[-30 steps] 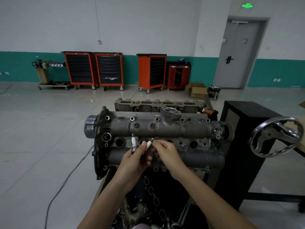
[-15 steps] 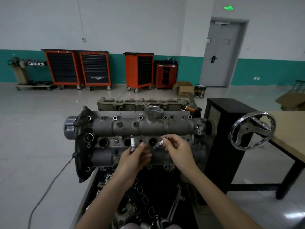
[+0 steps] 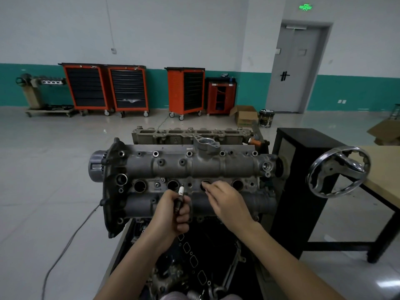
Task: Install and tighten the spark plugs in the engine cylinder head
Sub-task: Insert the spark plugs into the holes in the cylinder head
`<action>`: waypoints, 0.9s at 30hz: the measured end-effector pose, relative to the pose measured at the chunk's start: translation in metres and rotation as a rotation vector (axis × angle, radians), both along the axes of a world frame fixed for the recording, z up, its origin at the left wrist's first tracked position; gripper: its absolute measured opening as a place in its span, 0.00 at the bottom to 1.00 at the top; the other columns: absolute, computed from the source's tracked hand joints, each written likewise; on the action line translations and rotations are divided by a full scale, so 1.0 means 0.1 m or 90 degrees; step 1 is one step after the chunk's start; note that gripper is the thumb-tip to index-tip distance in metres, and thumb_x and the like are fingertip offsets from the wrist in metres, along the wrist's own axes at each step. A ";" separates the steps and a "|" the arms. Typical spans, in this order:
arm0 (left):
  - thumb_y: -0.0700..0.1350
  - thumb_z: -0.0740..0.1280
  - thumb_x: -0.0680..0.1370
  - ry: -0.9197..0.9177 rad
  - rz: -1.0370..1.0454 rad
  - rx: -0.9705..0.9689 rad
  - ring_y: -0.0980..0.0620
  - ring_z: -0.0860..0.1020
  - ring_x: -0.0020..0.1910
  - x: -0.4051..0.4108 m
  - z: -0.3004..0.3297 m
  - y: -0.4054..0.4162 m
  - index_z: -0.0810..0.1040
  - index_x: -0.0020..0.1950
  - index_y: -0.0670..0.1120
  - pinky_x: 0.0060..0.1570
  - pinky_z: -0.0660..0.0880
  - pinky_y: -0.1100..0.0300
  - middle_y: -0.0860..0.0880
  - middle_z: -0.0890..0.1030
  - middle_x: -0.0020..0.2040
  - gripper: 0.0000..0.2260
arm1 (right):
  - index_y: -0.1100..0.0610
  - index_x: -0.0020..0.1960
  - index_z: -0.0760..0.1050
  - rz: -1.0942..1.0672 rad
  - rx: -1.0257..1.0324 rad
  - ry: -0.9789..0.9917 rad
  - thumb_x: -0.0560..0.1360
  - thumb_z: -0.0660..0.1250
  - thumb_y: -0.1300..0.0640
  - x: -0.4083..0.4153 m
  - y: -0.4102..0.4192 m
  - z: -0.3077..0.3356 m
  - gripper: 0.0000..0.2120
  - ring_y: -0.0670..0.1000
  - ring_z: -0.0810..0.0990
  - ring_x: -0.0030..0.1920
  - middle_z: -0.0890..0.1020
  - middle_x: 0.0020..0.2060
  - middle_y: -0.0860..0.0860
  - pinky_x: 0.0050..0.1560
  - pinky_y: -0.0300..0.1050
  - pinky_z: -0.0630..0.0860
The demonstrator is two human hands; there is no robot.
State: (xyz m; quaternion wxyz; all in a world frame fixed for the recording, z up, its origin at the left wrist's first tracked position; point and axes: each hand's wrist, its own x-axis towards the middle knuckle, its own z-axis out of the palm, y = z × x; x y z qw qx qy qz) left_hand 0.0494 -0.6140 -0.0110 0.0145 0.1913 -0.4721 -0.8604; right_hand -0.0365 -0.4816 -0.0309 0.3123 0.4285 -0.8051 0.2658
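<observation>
Spark plug (image 3: 180, 197) in left hand (image 3: 173, 215), grip clenched round its body, long axis near upright, white end up, just in front of the second plug hole (image 3: 173, 184) of the cylinder head (image 3: 194, 169). Right hand (image 3: 225, 202) pinches a second plug (image 3: 205, 190) at the third plug hole (image 3: 205, 184), mostly hidden, seemingly pointing in. Step looks like seating plugs; next calls for straight lowering, then hand-threading.

Right hand (image 3: 225, 202) hides its plug; forearms cut off.
</observation>
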 end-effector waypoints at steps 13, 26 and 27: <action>0.42 0.61 0.79 0.082 -0.048 -0.106 0.56 0.66 0.22 -0.03 -0.14 0.06 0.75 0.51 0.39 0.21 0.65 0.64 0.49 0.72 0.28 0.07 | 0.59 0.42 0.79 -0.092 -0.025 -0.052 0.70 0.72 0.58 -0.01 -0.06 -0.04 0.05 0.53 0.79 0.38 0.79 0.36 0.52 0.40 0.48 0.74; 0.42 0.64 0.78 0.100 -0.048 -0.133 0.57 0.68 0.23 -0.03 -0.15 0.03 0.78 0.50 0.40 0.23 0.67 0.65 0.48 0.75 0.29 0.07 | 0.55 0.45 0.73 -0.210 0.038 -0.085 0.77 0.62 0.48 -0.15 -0.19 0.02 0.10 0.51 0.79 0.41 0.80 0.40 0.50 0.39 0.43 0.65; 0.42 0.64 0.78 0.098 -0.047 -0.132 0.57 0.68 0.23 -0.03 -0.15 0.04 0.78 0.50 0.40 0.22 0.67 0.65 0.48 0.75 0.29 0.07 | 0.55 0.47 0.74 -0.217 0.069 -0.067 0.77 0.60 0.48 -0.14 -0.18 0.02 0.10 0.52 0.79 0.42 0.80 0.42 0.50 0.39 0.43 0.65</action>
